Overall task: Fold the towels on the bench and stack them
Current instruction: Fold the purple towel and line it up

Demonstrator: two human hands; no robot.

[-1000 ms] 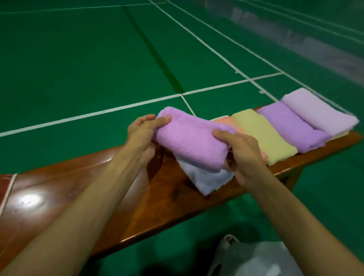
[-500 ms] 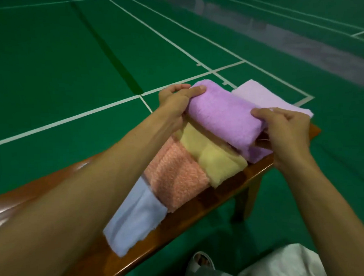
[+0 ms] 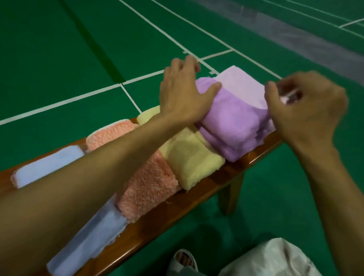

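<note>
A folded purple towel [image 3: 235, 118] lies on top of a second purple towel [image 3: 236, 154] near the right end of the wooden bench [image 3: 180, 209]. My left hand [image 3: 183, 91] rests on the top towel's far end, thumb pressed on it and fingers stretched past it. My right hand [image 3: 306, 110] is blurred, with its fingers curled, and pinches the near edge of the pale pink towel [image 3: 241, 84] beside the stack. To the left lie folded yellow [image 3: 190, 158], orange [image 3: 148, 188] and pale blue [image 3: 87, 244] towels, partly hidden by my left forearm.
The bench stands on a green court floor with white lines. Its leg [image 3: 232, 192] shows under the right end. A white bag [image 3: 267, 262] and a sandalled foot [image 3: 183, 262] are on the floor in front of the bench.
The purple towel was carried right and set down on the other purple towel. My right hand let go of it and moved to the pale pink towel. The view shifted right.
</note>
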